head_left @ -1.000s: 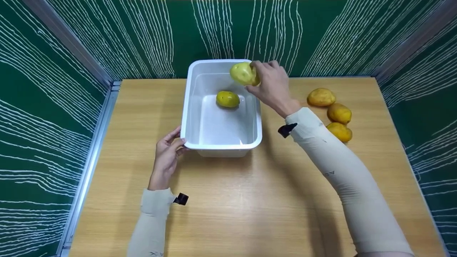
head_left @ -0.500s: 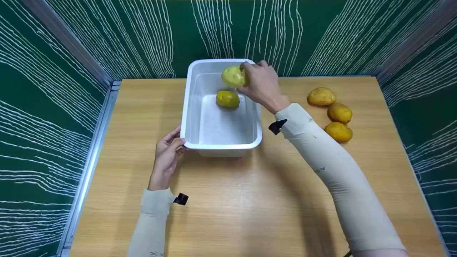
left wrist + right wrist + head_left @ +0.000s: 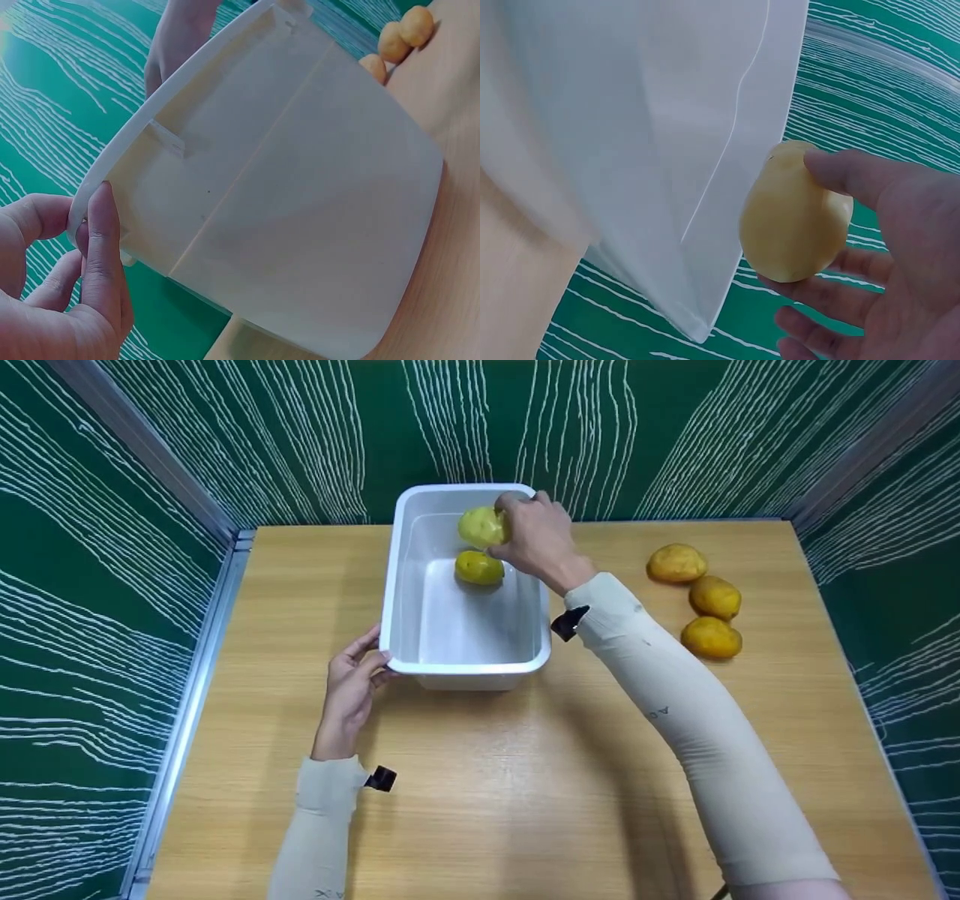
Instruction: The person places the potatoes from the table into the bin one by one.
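My right hand (image 3: 536,532) holds a yellow potato (image 3: 481,526) between thumb and fingers, over the far right part of a white plastic bin (image 3: 469,668). The right wrist view shows this potato (image 3: 795,217) gripped near the bin's rim. Another potato (image 3: 478,568) lies on the bin's floor, just below the held one in the head view. At the bin's near left corner my left hand (image 3: 350,682) pinches the rim. In the left wrist view, thumb and fingers of the left hand (image 3: 75,277) sit on either side of the bin's lip (image 3: 112,154).
Several potatoes are in sight; three of them (image 3: 715,597) lie close together on the wooden table (image 3: 465,795), right of the bin. Green walls (image 3: 495,420) with white streaks enclose the table at the back and sides. A metal rail (image 3: 187,720) runs along the left edge.
My right hand has moved left and slightly nearer with the potato, further over the bin. The left hand and the bin have stayed where they were.
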A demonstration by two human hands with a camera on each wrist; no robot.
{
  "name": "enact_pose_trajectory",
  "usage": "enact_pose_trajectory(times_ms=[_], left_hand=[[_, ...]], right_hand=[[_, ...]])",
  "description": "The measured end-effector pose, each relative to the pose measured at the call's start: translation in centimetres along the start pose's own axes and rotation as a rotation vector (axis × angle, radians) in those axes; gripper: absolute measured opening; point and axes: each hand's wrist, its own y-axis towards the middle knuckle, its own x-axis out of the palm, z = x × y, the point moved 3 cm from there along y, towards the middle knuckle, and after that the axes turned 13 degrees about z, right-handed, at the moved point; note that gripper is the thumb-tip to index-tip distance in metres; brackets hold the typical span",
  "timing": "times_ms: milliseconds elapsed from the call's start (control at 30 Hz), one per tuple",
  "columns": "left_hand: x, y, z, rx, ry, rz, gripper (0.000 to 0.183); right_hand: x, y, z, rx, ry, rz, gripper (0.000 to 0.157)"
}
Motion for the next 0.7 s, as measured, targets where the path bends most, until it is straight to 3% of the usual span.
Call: enact_pose_trajectory(times_ms=[700], left_hand=[[-0.1, 0.1, 0.0, 0.019, 0.011, -0.021, 0.054]], right_hand=[[2.0, 1.0, -1.3, 0.051, 0.027, -0.062, 0.063]])
